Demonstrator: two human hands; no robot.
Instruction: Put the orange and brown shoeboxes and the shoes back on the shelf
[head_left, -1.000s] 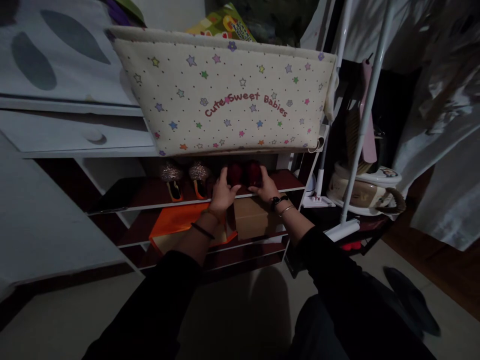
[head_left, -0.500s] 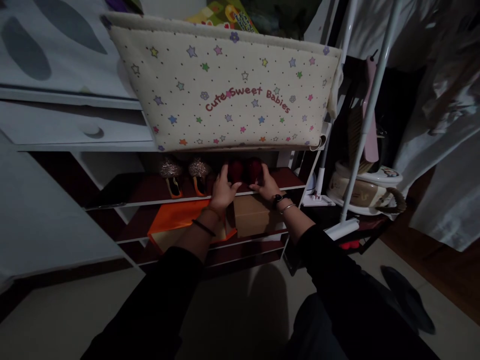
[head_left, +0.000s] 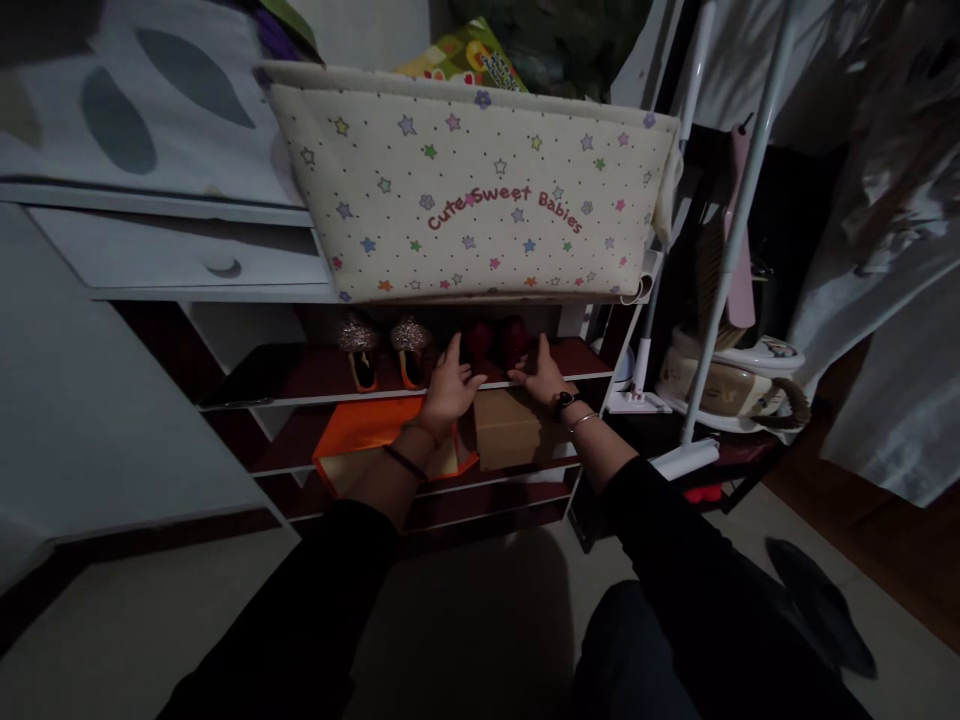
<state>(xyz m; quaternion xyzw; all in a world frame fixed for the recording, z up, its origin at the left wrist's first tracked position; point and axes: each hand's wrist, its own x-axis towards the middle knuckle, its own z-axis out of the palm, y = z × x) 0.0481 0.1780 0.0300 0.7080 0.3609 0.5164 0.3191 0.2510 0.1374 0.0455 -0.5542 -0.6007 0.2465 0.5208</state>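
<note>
A pair of dark red shoes stands on the upper shelf, their lower parts dim in shadow. To their left my left hand is open, fingers stretched toward the back. My right hand is open on the other side, thumb and fingers apart, holding nothing. Left of my hands, a pair of glittery high-heeled shoes sits on the same shelf with heels facing me. Beneath my hands, the shelf below holds an orange box and a brown cardboard box.
A star-printed fabric bin overhangs the shelf from above. On the left is a white drawer. Mop poles, a pink-handled brush and a beige lidded pot stand at right. A dark slipper lies on the floor.
Both hands have opened away from the red shoes, the right hand shifting slightly right. The red shoes stay on the shelf. My view has turned a little to the left.
</note>
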